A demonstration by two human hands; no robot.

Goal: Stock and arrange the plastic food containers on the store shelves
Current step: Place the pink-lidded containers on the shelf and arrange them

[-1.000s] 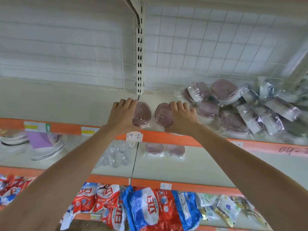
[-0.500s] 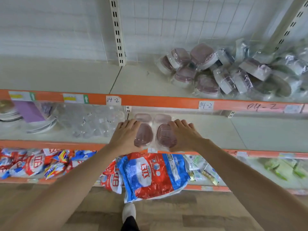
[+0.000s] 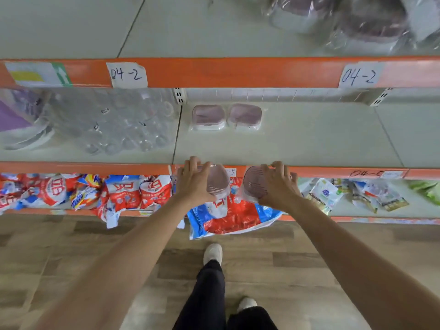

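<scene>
Hands were level with the front lip of the middle shelf (image 3: 297, 144), each carrying one container. The left hand (image 3: 192, 184) had its fingers curled round a pinkish-brown, clear-wrapped oval plastic food container (image 3: 217, 179), and the right hand (image 3: 278, 186) gripped a matching ribbed-lid container (image 3: 254, 186) the same way. Both were held on edge, lids facing each other, just in front of the orange shelf edge (image 3: 333, 172) and not yet set down. Two more wrapped pink containers (image 3: 226, 115) lay flat side by side at the back of that shelf, and a loose heap of the same stock (image 3: 345, 17) sat on the shelf above (blurred here).

These looked light and fairly stiff, but the film wrap was likely slippery, so a hold across the rim with thumb opposite fingers seemed safest. They would probably dent rather than break if dropped. Sliding them flat in front of the back pair seemed the sensible placement.
</scene>
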